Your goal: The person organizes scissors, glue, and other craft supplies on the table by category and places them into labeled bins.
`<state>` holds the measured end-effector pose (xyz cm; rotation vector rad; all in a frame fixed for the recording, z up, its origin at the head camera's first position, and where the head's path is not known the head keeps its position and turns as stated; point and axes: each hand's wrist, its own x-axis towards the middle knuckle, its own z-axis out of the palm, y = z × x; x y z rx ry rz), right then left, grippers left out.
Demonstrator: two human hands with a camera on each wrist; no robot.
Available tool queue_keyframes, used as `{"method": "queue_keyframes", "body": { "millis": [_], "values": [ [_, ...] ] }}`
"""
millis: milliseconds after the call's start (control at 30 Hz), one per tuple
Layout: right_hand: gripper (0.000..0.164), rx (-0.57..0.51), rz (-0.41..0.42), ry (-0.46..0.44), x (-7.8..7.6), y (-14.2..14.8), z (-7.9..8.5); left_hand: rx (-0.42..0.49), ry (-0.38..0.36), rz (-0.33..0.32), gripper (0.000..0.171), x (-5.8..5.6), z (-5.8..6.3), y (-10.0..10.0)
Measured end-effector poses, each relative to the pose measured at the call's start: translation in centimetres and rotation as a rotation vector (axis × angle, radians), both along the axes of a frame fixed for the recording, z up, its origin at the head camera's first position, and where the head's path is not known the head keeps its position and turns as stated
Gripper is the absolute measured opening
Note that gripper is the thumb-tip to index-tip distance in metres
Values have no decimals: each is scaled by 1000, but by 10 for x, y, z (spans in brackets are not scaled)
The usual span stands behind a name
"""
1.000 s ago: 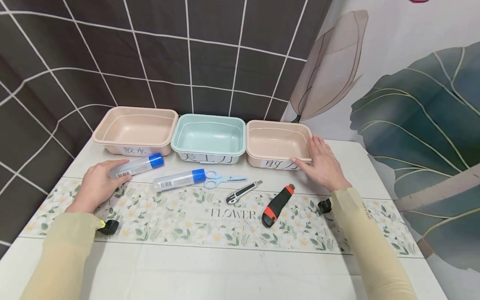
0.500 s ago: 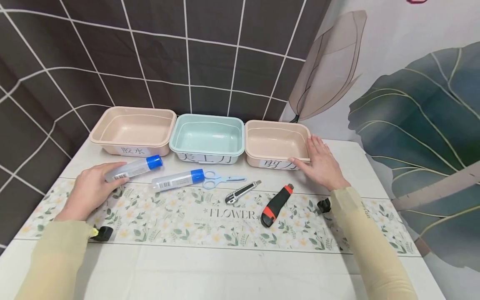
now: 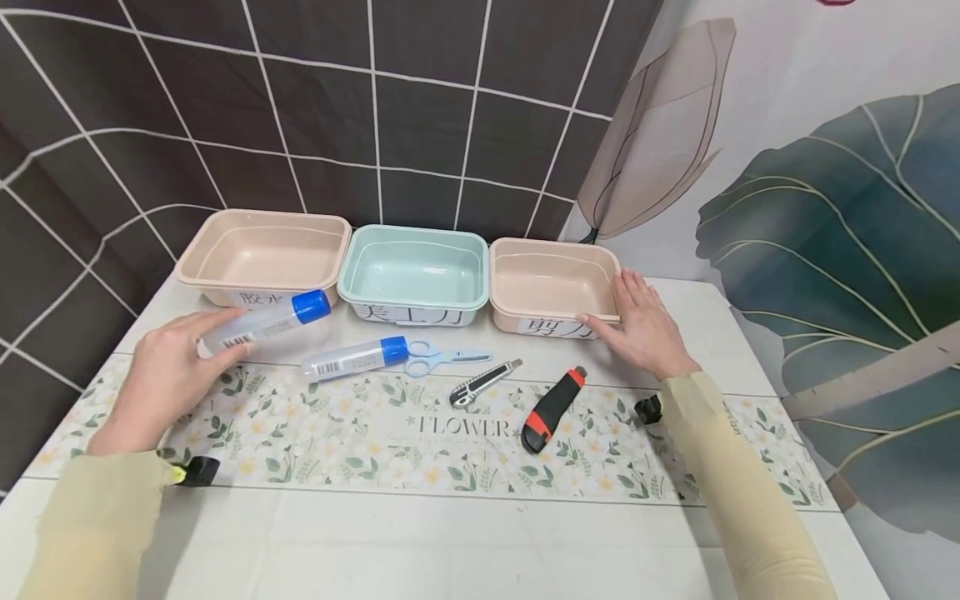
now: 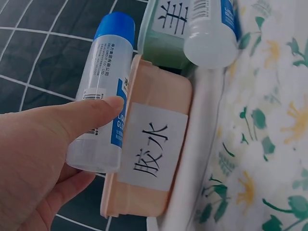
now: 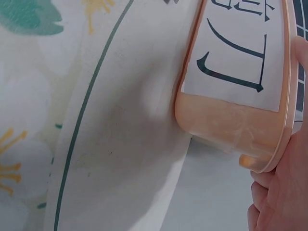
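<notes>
The left hand (image 3: 167,365) pinches a blue-capped bottle (image 3: 264,323), while the right hand (image 3: 648,329), fingers straight and thumb spread, touches the rightmost pink bin (image 3: 555,283).

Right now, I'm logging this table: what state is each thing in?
Clear plastic glue bottle: blue cap on, held by left hand.
Second clear plastic bottle: capped, lying down.
Pale blue plastic scissors: lying flat, apparently closed.
Slim silver and black cutter: flat, blade unclear.
Chunky black and red cutter: flat, blade unclear.
Left beige plastic bin: upright, lidless.
Pale green plastic bin: upright, lidless.
Right beige plastic bin: upright, lidless, right hand touching it.
</notes>
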<state>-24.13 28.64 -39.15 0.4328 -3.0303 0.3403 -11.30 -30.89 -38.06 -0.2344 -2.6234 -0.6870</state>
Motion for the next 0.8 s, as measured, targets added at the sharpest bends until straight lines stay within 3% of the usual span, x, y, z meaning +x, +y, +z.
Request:
{"method": "queue_keyframes", "body": {
  "millis": [367,600,800],
  "values": [
    [106,0,1,-8,-1,1,0,-25,34,24,50,-18,26,-17],
    [105,-7,2,-4,-1,1,0,-50,-1,32,49,-45,44,-29],
    [105,-11,0,-16,-1,1,0,-81,-114,45,48,-77,52,-29]
  ]
}}
